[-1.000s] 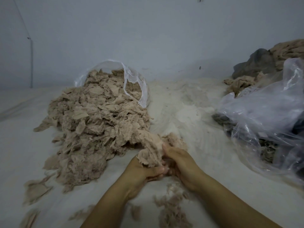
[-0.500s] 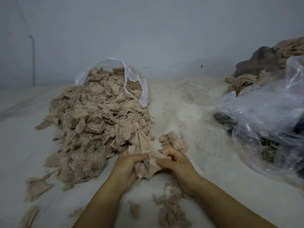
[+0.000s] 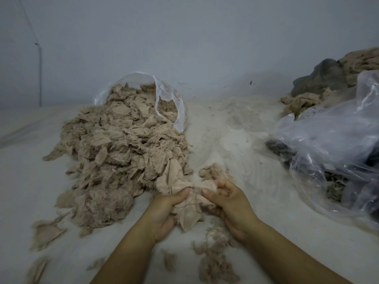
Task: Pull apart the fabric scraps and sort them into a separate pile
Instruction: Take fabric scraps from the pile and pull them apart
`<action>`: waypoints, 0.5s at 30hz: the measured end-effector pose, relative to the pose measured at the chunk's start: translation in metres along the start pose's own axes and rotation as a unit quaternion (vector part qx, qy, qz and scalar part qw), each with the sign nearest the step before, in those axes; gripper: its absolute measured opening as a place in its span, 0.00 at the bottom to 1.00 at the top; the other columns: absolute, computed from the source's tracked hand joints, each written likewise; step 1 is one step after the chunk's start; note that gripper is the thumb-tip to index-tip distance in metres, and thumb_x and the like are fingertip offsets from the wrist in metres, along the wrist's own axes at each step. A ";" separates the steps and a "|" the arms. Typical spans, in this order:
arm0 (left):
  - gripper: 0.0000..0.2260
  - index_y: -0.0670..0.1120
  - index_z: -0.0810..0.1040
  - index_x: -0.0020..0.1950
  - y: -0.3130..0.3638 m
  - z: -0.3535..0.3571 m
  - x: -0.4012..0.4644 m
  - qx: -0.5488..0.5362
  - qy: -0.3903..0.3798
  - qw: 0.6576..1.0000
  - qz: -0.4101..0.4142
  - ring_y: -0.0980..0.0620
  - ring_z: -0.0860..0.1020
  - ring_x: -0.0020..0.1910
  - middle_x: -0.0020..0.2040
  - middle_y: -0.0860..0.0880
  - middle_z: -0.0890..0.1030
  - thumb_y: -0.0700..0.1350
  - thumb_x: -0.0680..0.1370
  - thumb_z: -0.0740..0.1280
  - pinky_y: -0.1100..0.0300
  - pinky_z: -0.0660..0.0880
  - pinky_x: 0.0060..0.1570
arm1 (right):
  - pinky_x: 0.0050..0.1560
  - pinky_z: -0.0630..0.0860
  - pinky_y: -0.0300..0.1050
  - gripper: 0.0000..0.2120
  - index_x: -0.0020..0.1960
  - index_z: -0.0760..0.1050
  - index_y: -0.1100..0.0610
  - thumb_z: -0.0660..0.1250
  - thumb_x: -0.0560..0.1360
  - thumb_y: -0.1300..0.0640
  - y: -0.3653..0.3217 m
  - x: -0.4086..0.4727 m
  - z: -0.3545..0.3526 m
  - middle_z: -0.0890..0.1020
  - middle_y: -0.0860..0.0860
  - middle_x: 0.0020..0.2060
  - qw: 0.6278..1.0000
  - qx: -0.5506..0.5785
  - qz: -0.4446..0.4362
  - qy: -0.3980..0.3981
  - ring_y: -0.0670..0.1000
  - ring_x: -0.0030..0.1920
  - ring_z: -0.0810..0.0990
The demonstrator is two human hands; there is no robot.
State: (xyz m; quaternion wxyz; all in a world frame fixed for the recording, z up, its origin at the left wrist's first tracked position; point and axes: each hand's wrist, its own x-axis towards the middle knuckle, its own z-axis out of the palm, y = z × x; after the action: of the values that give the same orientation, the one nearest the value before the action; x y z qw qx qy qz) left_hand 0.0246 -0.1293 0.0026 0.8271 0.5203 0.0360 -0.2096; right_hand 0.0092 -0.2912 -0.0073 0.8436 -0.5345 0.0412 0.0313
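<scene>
1. The left hand [image 3: 164, 210] had its grip closed round a bunched wad of beige fabric scraps [image 3: 184, 193], thumb and fingers curled on its left part.
2. The right hand [image 3: 229, 203] pinched the same wad from the right, thumb pressed onto the cloth and fingers curled behind it; its grip was closed on the fabric too.
3. The wad sat between the two hands, just above the pale surface [image 3: 246, 152], with one flap standing up beyond the left hand and another hanging down between the wrists.
4. The wad's upper flap touched the near edge of the big heap of scraps [image 3: 123, 152], which spread to the left and spilled out of a clear plastic bag [image 3: 170, 103] lying at its far end.
5. A small tuft of frayed scrap [image 3: 213, 171] lay just beyond the right hand, apart from the heap.
6. A loose clump of fibrous shreds [image 3: 215, 261] lay on the surface below the hands, between the forearms, with smaller bits beside it.
7. A few flat pieces [image 3: 47, 232] lay scattered at the lower left.
8. To the right stood a large crumpled clear bag [image 3: 328, 144] with dark contents, and behind it a mound of grey and tan cloth [image 3: 338, 72] against the wall [image 3: 184, 37].
</scene>
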 end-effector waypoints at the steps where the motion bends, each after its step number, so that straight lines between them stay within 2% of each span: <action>1: 0.14 0.35 0.78 0.56 0.000 0.001 0.001 -0.014 0.017 1.000 0.010 0.43 0.83 0.46 0.51 0.37 0.83 0.35 0.71 0.66 0.48 0.80 0.48 | 0.29 0.77 0.40 0.22 0.51 0.73 0.61 0.76 0.60 0.60 0.001 0.000 -0.001 0.82 0.56 0.37 1.000 -0.001 0.003 0.008 0.49 0.34 0.83; 4: 0.12 0.33 0.76 0.57 -0.003 0.005 0.003 -0.058 0.030 0.997 0.038 0.43 0.82 0.44 0.50 0.35 0.82 0.31 0.75 0.61 0.54 0.82 0.40 | 0.30 0.76 0.38 0.09 0.40 0.76 0.56 0.74 0.62 0.57 0.001 0.001 -0.003 0.82 0.52 0.33 1.000 -0.017 0.006 -0.004 0.46 0.32 0.80; 6: 0.09 0.34 0.79 0.51 -0.002 0.009 -0.001 -0.080 0.004 0.996 0.033 0.47 0.83 0.33 0.40 0.37 0.83 0.35 0.74 0.63 0.60 0.79 0.28 | 0.33 0.78 0.40 0.03 0.35 0.79 0.53 0.73 0.64 0.56 0.002 0.002 -0.004 0.82 0.53 0.34 0.999 -0.028 0.003 -0.023 0.48 0.34 0.81; 8: 0.09 0.37 0.82 0.44 -0.001 0.013 -0.005 -0.051 -0.022 0.998 0.021 0.51 0.79 0.24 0.33 0.42 0.82 0.42 0.73 0.66 0.67 0.72 0.20 | 0.39 0.81 0.45 0.02 0.37 0.80 0.55 0.72 0.66 0.57 0.003 0.000 -0.002 0.82 0.57 0.37 0.999 -0.024 0.003 -0.042 0.53 0.38 0.82; 10: 0.08 0.39 0.83 0.43 -0.004 0.015 -0.003 -0.027 0.019 0.998 0.046 0.51 0.79 0.25 0.33 0.42 0.83 0.43 0.71 0.69 0.66 0.72 0.21 | 0.42 0.82 0.48 0.06 0.43 0.79 0.59 0.72 0.67 0.59 0.004 -0.001 0.000 0.83 0.60 0.39 0.999 -0.018 0.003 -0.051 0.55 0.39 0.83; 12: 0.08 0.38 0.81 0.46 -0.005 0.011 0.003 -0.050 0.092 0.992 0.070 0.48 0.81 0.28 0.34 0.41 0.83 0.42 0.72 0.69 0.62 0.75 0.24 | 0.38 0.82 0.46 0.02 0.40 0.77 0.60 0.70 0.70 0.62 0.003 -0.002 0.002 0.83 0.58 0.36 0.999 -0.010 0.004 -0.047 0.53 0.36 0.83; 13: 0.06 0.39 0.79 0.45 -0.005 0.009 0.005 -0.068 0.116 0.988 0.072 0.50 0.79 0.25 0.30 0.43 0.81 0.42 0.74 0.68 0.63 0.74 0.23 | 0.36 0.82 0.45 0.03 0.40 0.77 0.60 0.69 0.72 0.64 0.001 -0.001 0.001 0.82 0.57 0.34 0.999 -0.011 0.006 -0.038 0.52 0.34 0.82; 15: 0.07 0.44 0.75 0.38 -0.003 0.003 0.009 -0.078 0.144 0.984 0.074 0.57 0.68 0.17 0.20 0.50 0.71 0.44 0.76 0.67 0.69 0.67 0.18 | 0.35 0.82 0.44 0.04 0.41 0.76 0.62 0.65 0.75 0.66 -0.003 0.000 -0.001 0.82 0.56 0.34 0.999 -0.014 0.023 -0.031 0.51 0.33 0.82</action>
State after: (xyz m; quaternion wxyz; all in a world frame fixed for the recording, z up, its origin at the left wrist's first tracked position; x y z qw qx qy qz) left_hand 0.0316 -0.1358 -0.0012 0.8647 0.4800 0.1320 -0.0675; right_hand 0.0099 -0.2935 -0.0054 0.8361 -0.5436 0.0272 0.0677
